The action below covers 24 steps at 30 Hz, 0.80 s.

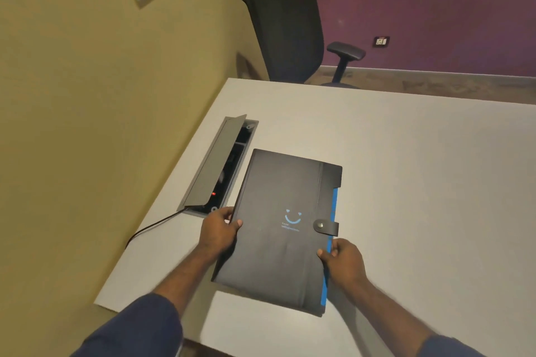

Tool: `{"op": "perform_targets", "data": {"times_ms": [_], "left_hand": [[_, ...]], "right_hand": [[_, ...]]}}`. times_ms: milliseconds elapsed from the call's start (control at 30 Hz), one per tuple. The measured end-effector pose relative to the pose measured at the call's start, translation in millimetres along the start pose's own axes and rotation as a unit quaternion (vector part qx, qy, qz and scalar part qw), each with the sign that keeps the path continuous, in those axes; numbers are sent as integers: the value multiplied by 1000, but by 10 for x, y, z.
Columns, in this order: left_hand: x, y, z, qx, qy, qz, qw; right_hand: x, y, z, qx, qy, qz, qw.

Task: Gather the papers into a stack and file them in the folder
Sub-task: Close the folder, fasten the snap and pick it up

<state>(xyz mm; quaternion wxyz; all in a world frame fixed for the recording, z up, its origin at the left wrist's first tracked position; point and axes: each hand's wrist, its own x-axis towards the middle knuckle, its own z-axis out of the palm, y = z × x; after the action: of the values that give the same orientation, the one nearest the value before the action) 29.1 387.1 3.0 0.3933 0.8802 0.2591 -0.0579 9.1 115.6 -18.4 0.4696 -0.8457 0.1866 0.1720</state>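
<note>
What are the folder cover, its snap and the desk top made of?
Folder: looks like matte black plastic or coated card, with a dull sheen and a printed blue smiley; which one is unclear. Snap: shiny round stud, probably metal, on a black strap. Desk: smooth off-white top, likely laminate; no grain visible.

A white bench (pixel 406 153) is sitting against a yellow wall (pixel 87 95), facing a purple wall (pixel 435 3), with a black office chair (pixel 287 32) standing behind it.
</note>
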Motion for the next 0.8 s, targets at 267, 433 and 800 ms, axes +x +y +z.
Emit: {"op": "perform_targets", "data": {"times_ms": [267,433,800], "left_hand": [[282,-273,-59,-6,6,-41,999],[377,-429,20,-21,16,-62,998],[483,-543,164,-8,29,-70,997]], "right_hand": [[117,-231,358,-56,-29,15,998],[148,-268,487,-110,-30,15,993],[264,-279,649,-129,-20,49,990]]}}
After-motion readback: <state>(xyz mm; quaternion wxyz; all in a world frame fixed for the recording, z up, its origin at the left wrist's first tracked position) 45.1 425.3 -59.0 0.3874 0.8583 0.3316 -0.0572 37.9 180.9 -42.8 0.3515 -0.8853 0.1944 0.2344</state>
